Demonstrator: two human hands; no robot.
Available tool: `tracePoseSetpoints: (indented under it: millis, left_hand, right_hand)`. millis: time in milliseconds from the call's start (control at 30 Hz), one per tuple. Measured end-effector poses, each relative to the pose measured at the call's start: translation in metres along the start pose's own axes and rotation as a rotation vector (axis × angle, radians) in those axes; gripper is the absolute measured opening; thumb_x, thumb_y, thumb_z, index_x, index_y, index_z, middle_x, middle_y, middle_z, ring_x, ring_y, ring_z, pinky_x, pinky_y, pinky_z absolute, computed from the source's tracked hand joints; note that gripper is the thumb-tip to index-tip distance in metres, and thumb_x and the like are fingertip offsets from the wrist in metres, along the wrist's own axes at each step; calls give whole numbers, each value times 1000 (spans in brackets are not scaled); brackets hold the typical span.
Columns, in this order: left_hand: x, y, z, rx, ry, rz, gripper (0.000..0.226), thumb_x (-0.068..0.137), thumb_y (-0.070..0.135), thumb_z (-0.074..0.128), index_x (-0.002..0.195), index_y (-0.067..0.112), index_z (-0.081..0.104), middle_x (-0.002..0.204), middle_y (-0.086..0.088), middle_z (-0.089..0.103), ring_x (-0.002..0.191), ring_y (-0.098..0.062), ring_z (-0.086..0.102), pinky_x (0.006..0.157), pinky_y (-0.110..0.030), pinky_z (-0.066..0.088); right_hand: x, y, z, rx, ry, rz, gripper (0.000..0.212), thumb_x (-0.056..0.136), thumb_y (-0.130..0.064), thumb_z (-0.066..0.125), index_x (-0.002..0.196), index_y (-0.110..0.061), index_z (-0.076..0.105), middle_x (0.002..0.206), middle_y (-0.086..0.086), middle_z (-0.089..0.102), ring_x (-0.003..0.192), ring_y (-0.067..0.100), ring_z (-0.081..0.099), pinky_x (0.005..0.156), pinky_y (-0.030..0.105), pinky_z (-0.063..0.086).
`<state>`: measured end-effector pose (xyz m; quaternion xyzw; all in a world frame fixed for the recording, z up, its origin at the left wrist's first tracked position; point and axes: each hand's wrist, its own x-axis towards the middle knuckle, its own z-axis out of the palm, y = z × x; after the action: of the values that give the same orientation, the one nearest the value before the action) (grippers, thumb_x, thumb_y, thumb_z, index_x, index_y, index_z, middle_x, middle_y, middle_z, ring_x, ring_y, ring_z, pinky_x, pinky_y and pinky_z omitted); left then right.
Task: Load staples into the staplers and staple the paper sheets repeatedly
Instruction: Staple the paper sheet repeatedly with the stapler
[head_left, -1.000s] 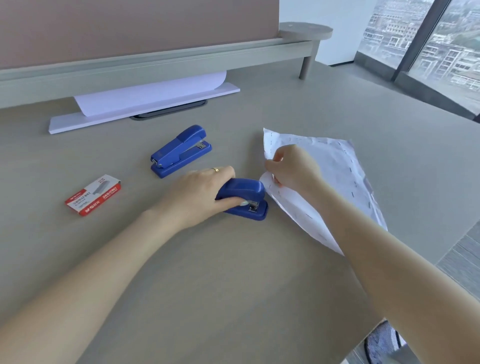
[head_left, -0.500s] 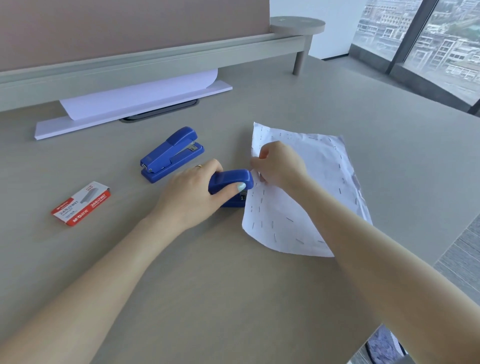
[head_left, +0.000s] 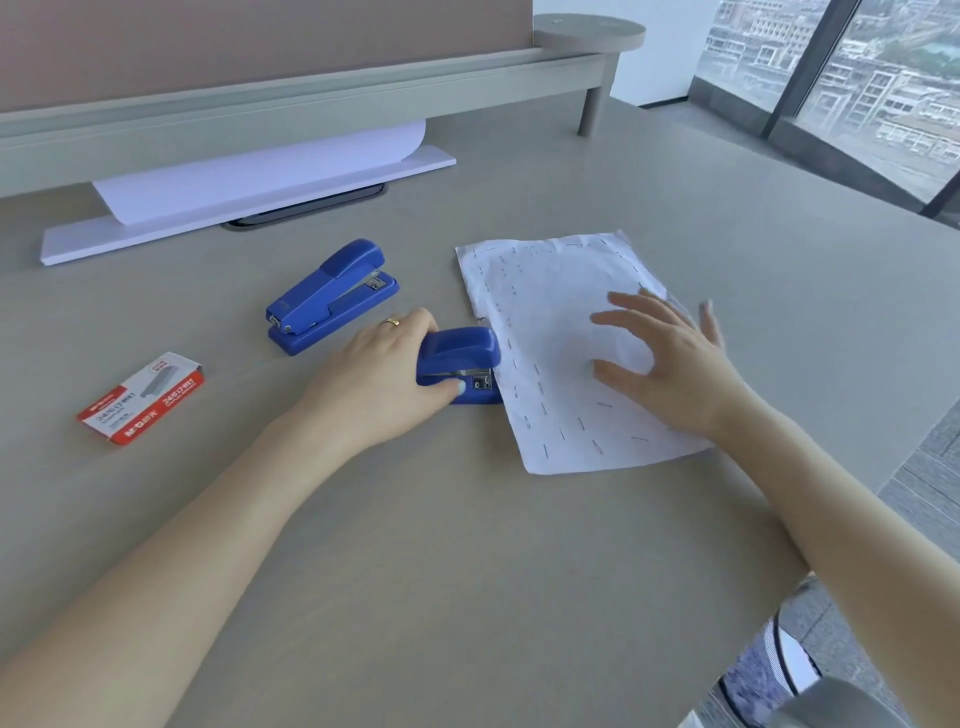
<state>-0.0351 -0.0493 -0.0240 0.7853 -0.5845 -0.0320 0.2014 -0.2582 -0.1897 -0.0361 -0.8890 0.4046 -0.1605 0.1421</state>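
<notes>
My left hand (head_left: 382, 371) grips a small blue stapler (head_left: 462, 358) that stands on the desk, its mouth at the left edge of the stapled paper sheets (head_left: 550, 332). The sheets lie flat and carry many staples along their edges and middle. My right hand (head_left: 670, 358) rests flat on the sheets with its fingers spread, holding nothing. A second, longer blue stapler (head_left: 332, 293) lies shut behind my left hand. A red and white staple box (head_left: 143, 397) sits at the left.
A stack of white paper (head_left: 249, 176) lies under a low desk shelf (head_left: 311, 98) at the back. The desk's right edge (head_left: 883, 467) runs close beside the sheets. A chair (head_left: 779, 670) shows at the bottom right.
My right hand let go of the sheets' left edge and moved right, spreading flat on them. The sheets now lie flat. My left hand kept its grip on the small stapler.
</notes>
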Motion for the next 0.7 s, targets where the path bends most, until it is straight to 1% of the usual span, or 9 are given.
tracePoseSetpoints:
  millis: [33, 100, 200, 300, 367, 433, 533, 600, 700]
  left_hand:
    - [1, -1, -2, -26, -12, -14, 29, 79, 41, 60, 92, 18, 48, 85, 2, 57, 78, -21, 54, 61, -34, 40]
    - [2, -3, -4, -59, -24, -34, 26, 79, 39, 61, 88, 18, 49, 79, 1, 57, 73, -20, 54, 60, -33, 40]
    - [2, 0, -3, -13, 8, -5, 29, 82, 37, 59, 76, 13, 43, 67, 3, 47, 65, -23, 48, 51, -32, 31]
    - [0, 4, 1, 25, 36, 15, 29, 84, 35, 57, 76, 12, 40, 63, 6, 40, 66, -25, 47, 54, -32, 27]
    - [0, 5, 1, 15, 26, 31, 22, 83, 30, 56, 82, 12, 44, 67, 5, 42, 71, -27, 50, 58, -32, 29]
    - [-1, 5, -4, -69, -24, 10, 14, 83, 24, 53, 93, 15, 47, 77, 6, 48, 80, -24, 52, 62, -32, 32]
    - [-1, 10, -17, -437, -127, -193, 15, 87, 24, 44, 102, 21, 49, 101, 7, 55, 91, -12, 51, 68, -26, 36]
    - [4, 15, -19, -543, -77, -263, 18, 90, 31, 40, 102, 21, 49, 103, 11, 53, 91, -9, 48, 66, -23, 33]
    - [20, 23, -15, -451, 36, -244, 27, 94, 35, 34, 107, 16, 48, 101, 10, 48, 107, -21, 43, 76, -31, 31]
  right_hand:
    - [-4, 6, -1, -41, -42, 50, 51, 82, -53, 53, 130, -39, 44, 150, -12, 31, 142, 11, 16, 115, 53, -5]
    - [-9, 11, 2, -59, -131, 128, 61, 81, -61, 47, 137, -42, 32, 154, -13, 20, 144, 10, 8, 115, 52, -7]
    - [-8, 4, 7, -65, -143, 140, 65, 80, -66, 40, 139, -43, 28, 155, -15, 17, 144, 10, 7, 115, 50, -5]
    - [-6, -7, 10, -50, -126, 142, 62, 82, -65, 38, 139, -41, 30, 155, -14, 19, 144, 11, 9, 115, 50, -4]
    - [-8, -12, 11, -39, -124, 146, 62, 83, -64, 38, 139, -40, 31, 155, -14, 19, 143, 11, 9, 116, 49, -4]
    - [-10, -15, 14, -56, -121, 137, 61, 84, -63, 40, 139, -39, 31, 155, -14, 19, 143, 11, 9, 116, 48, -4]
    - [-11, -18, 16, -77, -111, 133, 62, 84, -62, 42, 140, -38, 30, 155, -14, 19, 143, 12, 8, 116, 48, -4]
    - [-11, -19, 16, -82, -101, 136, 62, 84, -61, 43, 140, -37, 31, 155, -14, 19, 143, 12, 9, 116, 49, -3]
    - [-13, -20, 16, -92, -97, 142, 62, 84, -61, 43, 140, -36, 31, 154, -14, 19, 143, 12, 9, 116, 49, -3]
